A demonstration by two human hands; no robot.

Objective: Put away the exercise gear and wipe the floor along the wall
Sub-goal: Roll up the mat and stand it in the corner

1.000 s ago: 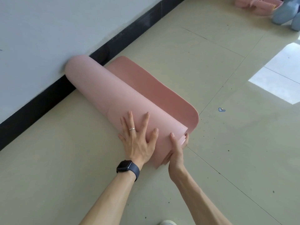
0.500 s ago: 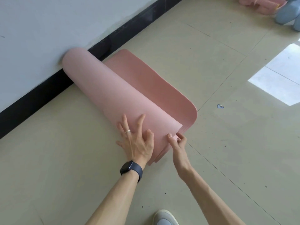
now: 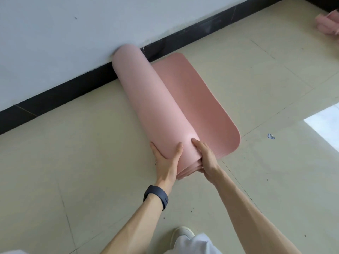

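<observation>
We see both grips, left hand point(image 3: 166, 158) and right hand point(image 3: 206, 158), clasping the near end of the pink mat point(image 3: 156, 107). Beyond them its far end touches the black baseboard point(image 3: 73, 88) under the white wall point(image 3: 73, 33), on beige floor tiles point(image 3: 73, 153).

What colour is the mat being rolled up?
Pink mat, seen in the head view.

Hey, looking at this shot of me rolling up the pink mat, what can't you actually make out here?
All in the head view:
- Far end of the pink mat roll: turned away against the wall, so its face is unseen.
- Left hand fingers: wrapped behind the roll.
- Right hand palm: pressed against the roll's near end.
- Pink item top right: cut off by the edge.
- Small blue scrap on the floor: too small to identify.
</observation>
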